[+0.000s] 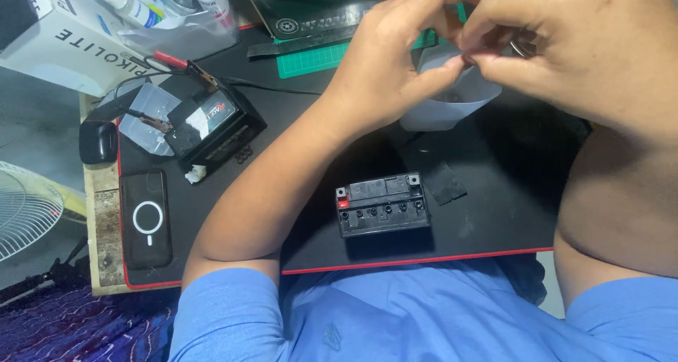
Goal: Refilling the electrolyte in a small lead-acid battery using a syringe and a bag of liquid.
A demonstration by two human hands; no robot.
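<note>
Both hands raised at far right over a white cup point(452, 101). Left hand point(385, 72) and right hand point(565, 44) meet fingertip to fingertip; the fingers are closed, pinching 1 small dark part point(472, 57), too small to identify. Open battery point(382, 204) sits near centre on the black mat point(494, 221) on the desk; a 2nd battery point(215, 125) with clip leads far left, phone point(146, 221) near left. Judgement: keep the pinch steady directly above the cup so a dropped part lands inside.

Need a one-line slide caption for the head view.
Both hands pinch a small part over a white cup; black battery sits below on the mat.
</note>
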